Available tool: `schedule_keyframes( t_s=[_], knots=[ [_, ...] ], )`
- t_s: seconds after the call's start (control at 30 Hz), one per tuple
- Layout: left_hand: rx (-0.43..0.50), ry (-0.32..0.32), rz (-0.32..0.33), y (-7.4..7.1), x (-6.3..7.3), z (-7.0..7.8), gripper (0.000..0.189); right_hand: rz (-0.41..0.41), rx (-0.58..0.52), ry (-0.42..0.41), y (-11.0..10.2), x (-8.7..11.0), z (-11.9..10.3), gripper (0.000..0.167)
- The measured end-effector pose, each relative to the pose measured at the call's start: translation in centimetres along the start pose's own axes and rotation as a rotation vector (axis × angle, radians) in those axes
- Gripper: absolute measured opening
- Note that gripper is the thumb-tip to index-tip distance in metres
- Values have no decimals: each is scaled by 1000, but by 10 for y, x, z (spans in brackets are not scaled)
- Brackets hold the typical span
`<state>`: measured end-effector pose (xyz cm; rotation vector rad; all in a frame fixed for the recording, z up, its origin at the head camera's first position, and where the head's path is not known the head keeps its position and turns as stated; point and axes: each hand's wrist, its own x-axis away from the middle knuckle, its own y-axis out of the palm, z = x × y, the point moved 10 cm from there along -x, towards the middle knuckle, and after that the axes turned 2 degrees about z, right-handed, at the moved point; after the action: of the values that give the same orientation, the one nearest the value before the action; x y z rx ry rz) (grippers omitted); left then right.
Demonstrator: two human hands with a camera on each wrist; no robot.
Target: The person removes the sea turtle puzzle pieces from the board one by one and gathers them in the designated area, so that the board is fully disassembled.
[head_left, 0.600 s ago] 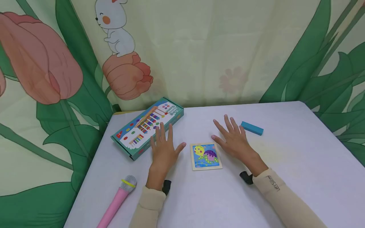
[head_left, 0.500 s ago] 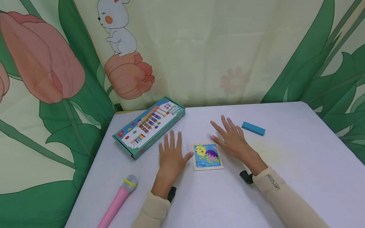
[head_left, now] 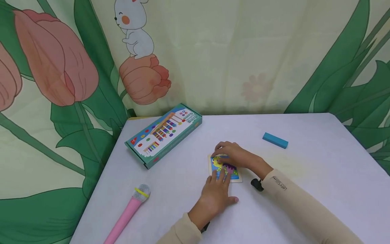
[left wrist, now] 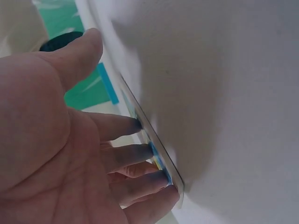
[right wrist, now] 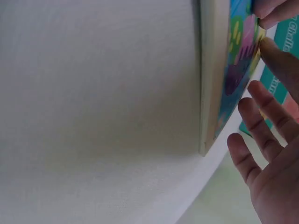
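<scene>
A small square puzzle (head_left: pixel 210 166) with a wooden frame and a yellow-and-purple turtle picture lies flat on the table. From the near side, my left hand (head_left: pixel 215 195) reaches over it, fingertips on the picture and thumb spread off to the right. The left wrist view shows those fingers (left wrist: pixel 126 161) mostly straight against the picture. My right hand (head_left: pixel 236 155) arches over the puzzle's far part. In the right wrist view, its thumb (right wrist: pixel 280 58) meets the picture, while its other fingers (right wrist: pixel 254 123) stay loosely bent at the far edge. Both hands hide part of the turtle.
A green game box (head_left: pixel 164 134) sits at the back left of the white table (head_left: pixel 304 203). A pink toy microphone (head_left: pixel 128 211) lies at the front left, and a blue block (head_left: pixel 275 140) at the back right. Behind hangs a tulip-printed curtain (head_left: pixel 213 67).
My left hand has moved right and toward me, onto the puzzle's near part. The right hand has come left over the puzzle, its fingers bending. The head view has shifted slightly.
</scene>
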<state>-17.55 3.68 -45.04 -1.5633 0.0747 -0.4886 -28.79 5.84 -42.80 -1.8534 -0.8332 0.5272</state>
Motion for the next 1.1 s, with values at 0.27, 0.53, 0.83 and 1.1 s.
schedule_keyframes(
  t_s=[0.27,0.53,0.83,1.1],
  knots=[
    [-16,2,-13,5,-3,1,84,-57,-14,-48,2,-7,-2,27],
    [10,-6,-13,4,-4,1,84,-87,40,-40,3,-12,-3,29],
    [39,-21,-26,9,-6,-3,85,-106,78,-33,4,-19,-5,28],
    [42,-26,-45,1,-3,-2,85,-198,-24,38,8,-24,0,30]
  ],
)
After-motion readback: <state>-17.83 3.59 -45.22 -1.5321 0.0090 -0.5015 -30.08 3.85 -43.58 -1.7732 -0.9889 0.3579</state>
